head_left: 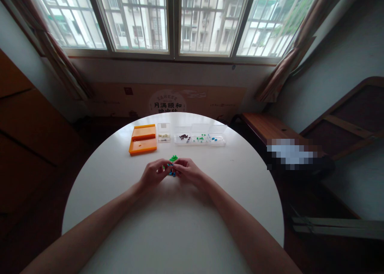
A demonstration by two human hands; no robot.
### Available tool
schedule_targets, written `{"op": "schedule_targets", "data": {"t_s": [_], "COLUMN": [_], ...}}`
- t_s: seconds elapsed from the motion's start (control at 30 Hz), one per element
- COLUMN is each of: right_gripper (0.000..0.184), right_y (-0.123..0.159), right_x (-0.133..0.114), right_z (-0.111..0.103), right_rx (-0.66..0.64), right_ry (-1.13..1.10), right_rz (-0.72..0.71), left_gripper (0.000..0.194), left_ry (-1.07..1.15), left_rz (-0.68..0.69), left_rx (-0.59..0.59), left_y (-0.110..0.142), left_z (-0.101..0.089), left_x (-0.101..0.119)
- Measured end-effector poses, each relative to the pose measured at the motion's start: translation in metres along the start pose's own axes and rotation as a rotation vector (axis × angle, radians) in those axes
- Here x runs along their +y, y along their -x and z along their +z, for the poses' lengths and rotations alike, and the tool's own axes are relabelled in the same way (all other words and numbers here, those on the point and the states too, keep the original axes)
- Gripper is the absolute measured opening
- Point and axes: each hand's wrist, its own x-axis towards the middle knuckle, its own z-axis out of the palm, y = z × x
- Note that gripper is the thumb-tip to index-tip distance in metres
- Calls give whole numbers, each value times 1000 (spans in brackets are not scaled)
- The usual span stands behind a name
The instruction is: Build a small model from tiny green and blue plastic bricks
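Over the middle of the table, my left hand (153,173) and my right hand (188,170) meet with fingertips pinched together. Between them is a small cluster of green and blue plastic pieces (173,159), which look like tiny building bricks. Bright green shows above the fingertips, blue and dark parts below. My fingers cover the middle of the cluster, and both hands are closed on it. Whether it also touches the tabletop I cannot tell.
On the round white table (168,234), an open orange case (143,148) stands beyond my left hand. Right of it are a small clear box (164,138) with pale pieces and a clear compartment box (199,141) with dark, green and blue pieces. A wooden bench (270,126) stands at right.
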Motion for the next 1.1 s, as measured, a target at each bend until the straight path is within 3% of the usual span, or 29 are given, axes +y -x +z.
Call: {"op": "schedule_targets", "data": {"t_s": [1.1], "right_gripper": [39], "right_y": [0], "right_x": [1], "right_z": [-1], "right_rx": [-9], "right_ry": [9], "right_rz": [11], "left_gripper": [16], "left_ry": [6], "left_rz": [31], "left_rx": [-28], "left_y": [-1], "left_z": [-1], "left_x": [1]}}
